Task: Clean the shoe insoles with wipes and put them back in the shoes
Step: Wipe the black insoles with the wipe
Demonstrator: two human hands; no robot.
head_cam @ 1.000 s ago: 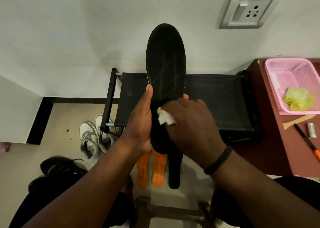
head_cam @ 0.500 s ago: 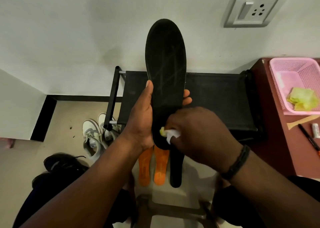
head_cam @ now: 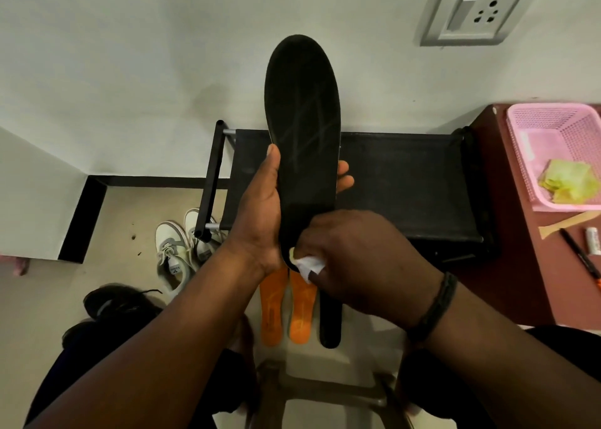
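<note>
My left hand (head_cam: 260,214) grips a long black insole (head_cam: 302,119) upright in front of me, thumb on its left edge and fingertips showing past its right edge. My right hand (head_cam: 357,262) holds a crumpled white wipe (head_cam: 309,264) against the insole's heel end. On the floor below lie two orange insoles (head_cam: 287,308) and another black insole (head_cam: 330,324). A pair of white sneakers (head_cam: 179,249) stands at the left under the rack, and black shoes (head_cam: 120,301) sit nearer to me.
A black shoe rack (head_cam: 406,181) stands against the wall. To the right, a brown table (head_cam: 520,266) carries a pink basket (head_cam: 527,155) with yellow-green wipes (head_cam: 566,179), a pen and a small stick. A stool frame (head_cam: 325,393) is below my arms.
My right hand slid the wipe down the black insole from its middle to the heel end. The left hand kept its hold, lifting the insole slightly.
</note>
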